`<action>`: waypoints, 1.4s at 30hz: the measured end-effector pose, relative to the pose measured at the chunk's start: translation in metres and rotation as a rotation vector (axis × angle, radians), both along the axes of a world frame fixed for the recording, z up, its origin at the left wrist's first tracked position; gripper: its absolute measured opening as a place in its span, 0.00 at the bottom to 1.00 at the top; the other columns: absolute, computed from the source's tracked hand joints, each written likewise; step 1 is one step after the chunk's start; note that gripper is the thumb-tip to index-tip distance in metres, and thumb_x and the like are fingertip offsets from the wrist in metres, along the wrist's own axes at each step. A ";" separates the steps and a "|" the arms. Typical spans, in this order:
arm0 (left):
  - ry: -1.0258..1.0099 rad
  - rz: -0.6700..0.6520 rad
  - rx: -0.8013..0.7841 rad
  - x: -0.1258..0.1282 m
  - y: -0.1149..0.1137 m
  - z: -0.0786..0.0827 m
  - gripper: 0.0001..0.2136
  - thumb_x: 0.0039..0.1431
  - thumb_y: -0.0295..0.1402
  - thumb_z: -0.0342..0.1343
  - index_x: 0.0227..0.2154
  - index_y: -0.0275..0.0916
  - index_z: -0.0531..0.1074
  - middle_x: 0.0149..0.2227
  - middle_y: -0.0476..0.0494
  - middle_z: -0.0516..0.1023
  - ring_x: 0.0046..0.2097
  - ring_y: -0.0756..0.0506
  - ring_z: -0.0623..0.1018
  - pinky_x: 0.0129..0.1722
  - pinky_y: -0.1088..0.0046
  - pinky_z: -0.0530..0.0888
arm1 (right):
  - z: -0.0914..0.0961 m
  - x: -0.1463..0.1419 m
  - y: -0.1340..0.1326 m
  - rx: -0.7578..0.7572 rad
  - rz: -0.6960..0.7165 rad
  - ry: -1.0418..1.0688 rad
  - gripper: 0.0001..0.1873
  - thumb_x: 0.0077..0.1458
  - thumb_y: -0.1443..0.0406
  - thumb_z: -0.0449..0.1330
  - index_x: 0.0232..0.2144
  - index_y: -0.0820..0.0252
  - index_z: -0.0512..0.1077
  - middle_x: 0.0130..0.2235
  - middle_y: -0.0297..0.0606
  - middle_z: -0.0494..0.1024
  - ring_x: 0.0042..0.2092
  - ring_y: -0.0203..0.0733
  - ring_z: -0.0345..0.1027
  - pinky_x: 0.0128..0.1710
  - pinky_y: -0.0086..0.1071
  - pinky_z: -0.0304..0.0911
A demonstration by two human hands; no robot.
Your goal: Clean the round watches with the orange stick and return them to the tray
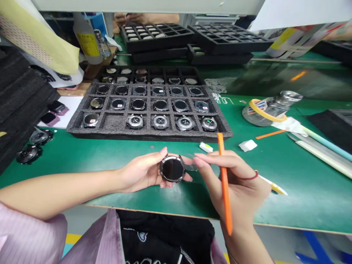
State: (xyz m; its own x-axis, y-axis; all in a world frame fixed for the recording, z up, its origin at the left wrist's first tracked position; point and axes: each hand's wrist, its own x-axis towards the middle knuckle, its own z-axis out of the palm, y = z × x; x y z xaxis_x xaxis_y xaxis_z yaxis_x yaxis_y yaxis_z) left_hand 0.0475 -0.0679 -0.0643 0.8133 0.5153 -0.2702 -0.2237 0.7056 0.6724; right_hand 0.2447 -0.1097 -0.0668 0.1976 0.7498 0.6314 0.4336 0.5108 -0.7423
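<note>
My left hand [143,171] is closed around a round smartwatch body [172,169] with a dark glass face, held just above the green mat [110,157]. My right hand [233,179] grips a long orange stick [224,183] that runs along the palm. Its thumb and forefinger pinch a thin clear film [191,164] at the watch's right edge. Straight behind the hands lies a grey foam tray [114,121] holding several more watch bodies, some face up and some back up, with one cell in the front row vacant.
Black compartment trays [225,38] are stacked at the back. A metal dispenser with yellow tape [268,108] stands at right, near white swabs [321,145] and small white pads [247,145]. Loose watch parts [29,153] and black foam [16,99] sit at left.
</note>
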 end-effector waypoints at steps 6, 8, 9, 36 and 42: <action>-0.011 0.001 -0.035 0.001 0.000 0.001 0.25 0.65 0.53 0.60 0.53 0.37 0.80 0.44 0.37 0.83 0.33 0.50 0.74 0.32 0.75 0.65 | -0.002 -0.002 -0.003 0.065 -0.108 0.024 0.09 0.56 0.73 0.70 0.35 0.53 0.79 0.32 0.31 0.81 0.34 0.37 0.75 0.36 0.35 0.70; -0.007 0.017 -0.038 0.002 -0.001 -0.001 0.26 0.64 0.54 0.61 0.51 0.36 0.80 0.41 0.38 0.83 0.32 0.50 0.74 0.31 0.75 0.65 | -0.002 -0.003 -0.007 0.073 0.036 -0.035 0.11 0.56 0.75 0.69 0.38 0.54 0.79 0.34 0.31 0.82 0.33 0.36 0.75 0.35 0.34 0.72; -0.005 0.023 -0.038 0.003 -0.001 -0.002 0.26 0.63 0.54 0.61 0.51 0.36 0.80 0.39 0.40 0.82 0.32 0.50 0.74 0.31 0.76 0.65 | -0.002 -0.004 -0.008 0.076 0.100 -0.063 0.13 0.56 0.76 0.69 0.39 0.54 0.79 0.34 0.31 0.82 0.33 0.36 0.75 0.36 0.34 0.72; 0.257 0.131 0.312 0.006 -0.014 0.005 0.32 0.54 0.67 0.57 0.34 0.37 0.66 0.27 0.54 0.66 0.24 0.56 0.63 0.24 0.76 0.60 | -0.008 -0.009 -0.014 -0.136 0.422 -0.115 0.35 0.54 0.59 0.74 0.62 0.44 0.72 0.55 0.42 0.82 0.55 0.52 0.79 0.54 0.46 0.78; 0.308 0.138 0.315 0.002 -0.016 0.017 0.34 0.41 0.51 0.77 0.44 0.39 0.68 0.35 0.51 0.73 0.32 0.53 0.71 0.32 0.75 0.68 | -0.008 -0.007 -0.014 -0.115 0.405 -0.127 0.28 0.58 0.64 0.71 0.60 0.48 0.72 0.55 0.44 0.81 0.56 0.52 0.78 0.55 0.48 0.77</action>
